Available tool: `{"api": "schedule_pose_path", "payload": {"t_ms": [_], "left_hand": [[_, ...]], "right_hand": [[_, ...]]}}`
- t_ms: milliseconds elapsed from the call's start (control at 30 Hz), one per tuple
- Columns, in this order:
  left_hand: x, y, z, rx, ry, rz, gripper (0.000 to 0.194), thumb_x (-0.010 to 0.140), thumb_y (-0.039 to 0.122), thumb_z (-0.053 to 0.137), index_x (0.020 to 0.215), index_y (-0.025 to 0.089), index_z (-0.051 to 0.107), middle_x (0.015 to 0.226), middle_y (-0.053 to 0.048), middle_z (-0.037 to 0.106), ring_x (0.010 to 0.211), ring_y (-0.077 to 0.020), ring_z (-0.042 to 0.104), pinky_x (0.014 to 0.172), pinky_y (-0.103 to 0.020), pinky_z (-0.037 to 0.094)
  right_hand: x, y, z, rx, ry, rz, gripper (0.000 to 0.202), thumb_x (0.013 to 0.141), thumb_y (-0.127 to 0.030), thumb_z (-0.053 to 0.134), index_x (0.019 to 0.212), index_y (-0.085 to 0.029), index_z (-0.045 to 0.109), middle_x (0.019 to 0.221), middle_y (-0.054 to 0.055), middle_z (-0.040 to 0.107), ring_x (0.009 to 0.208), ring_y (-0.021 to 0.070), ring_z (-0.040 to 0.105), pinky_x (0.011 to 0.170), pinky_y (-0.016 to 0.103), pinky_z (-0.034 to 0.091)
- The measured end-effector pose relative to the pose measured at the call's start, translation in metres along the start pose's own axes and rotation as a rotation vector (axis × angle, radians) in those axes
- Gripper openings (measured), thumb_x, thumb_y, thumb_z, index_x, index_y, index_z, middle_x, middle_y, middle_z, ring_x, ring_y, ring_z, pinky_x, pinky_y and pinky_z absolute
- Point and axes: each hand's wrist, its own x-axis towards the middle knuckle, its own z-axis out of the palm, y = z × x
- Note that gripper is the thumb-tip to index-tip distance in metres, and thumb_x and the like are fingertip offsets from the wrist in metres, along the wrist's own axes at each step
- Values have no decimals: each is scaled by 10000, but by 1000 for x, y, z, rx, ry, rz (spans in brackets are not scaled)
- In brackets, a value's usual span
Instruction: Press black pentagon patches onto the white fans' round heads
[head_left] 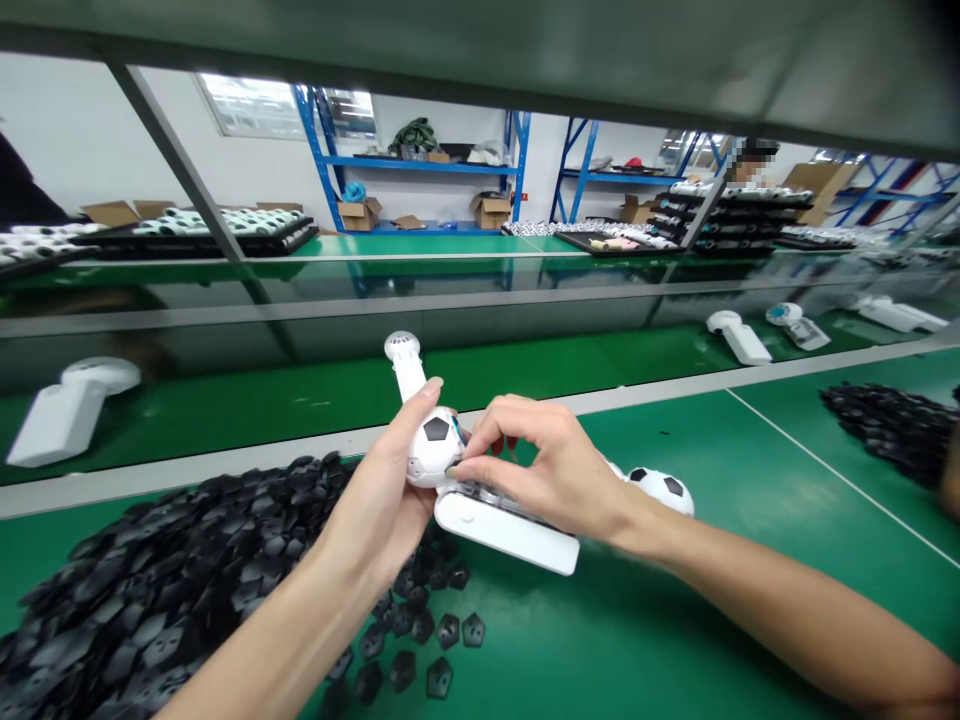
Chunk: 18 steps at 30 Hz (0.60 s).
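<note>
My left hand (390, 470) is closed around the round head of a white handheld fan (506, 530), its ball-shaped head patterned like a football with a black pentagon on top. The fan's body points to the lower right. Against the right side of the head, my right hand (544, 460) has thumb and index finger drawn together in a pinch. A small dark bit shows by the thumb tip, but the fingers hide what they hold. Behind my right wrist lies another football-patterned fan head (661, 488). Loose black pentagon pieces (187, 560) are heaped left of and beneath my left forearm.
Across the green conveyor belt (315, 405) lie white fans, one at left (71, 410), one just beyond my hands (405, 360), several at right. A second black heap (892, 430) lies at far right. Trays of football-patterned parts (225, 235) stand behind. A shelf hangs overhead.
</note>
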Motion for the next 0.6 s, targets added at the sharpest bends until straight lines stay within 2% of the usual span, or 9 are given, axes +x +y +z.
{"api": "schedule_pose_path", "payload": {"t_ms": [167, 267, 367, 500, 600], "left_hand": [[-4, 0, 0, 46, 2, -37, 524, 599, 551, 965, 810, 185, 656, 721, 8, 550, 552, -118, 476, 428, -214, 432], [-8, 0, 0, 152, -13, 1, 497, 667, 586, 913, 797, 190, 642, 718, 4, 531, 572, -121, 455, 444, -208, 409], [-11, 0, 0, 253, -22, 73, 457, 747, 595, 850, 782, 196, 628, 718, 2, 520, 594, -124, 440, 460, -200, 385], [-16, -2, 1, 312, -26, 103, 438, 783, 571, 815, 740, 190, 603, 710, -1, 498, 594, -118, 407, 467, -199, 348], [-17, -3, 3, 323, -50, 91, 431, 792, 559, 814, 738, 186, 606, 701, -3, 487, 583, -117, 398, 466, -209, 334]], "right_hand": [[-4, 0, 5, 51, 8, 52, 203, 821, -183, 929, 757, -194, 736, 773, -29, 772, 727, 132, 672, 709, 258, 485], [-7, -3, 9, 91, 40, 120, 227, 840, -258, 917, 732, -204, 725, 750, -27, 778, 698, 140, 687, 671, 261, 483], [-8, -8, 9, 155, 40, 255, 320, 808, -354, 934, 780, -213, 648, 742, -31, 766, 694, 159, 706, 648, 266, 501], [-8, -12, 3, 220, -84, 450, 476, 765, -405, 954, 881, -242, 522, 704, -58, 751, 706, 178, 728, 638, 266, 512], [-9, -11, -1, 178, -153, 451, 459, 809, -436, 920, 902, -244, 515, 707, -57, 746, 682, 168, 713, 612, 259, 490]]}}
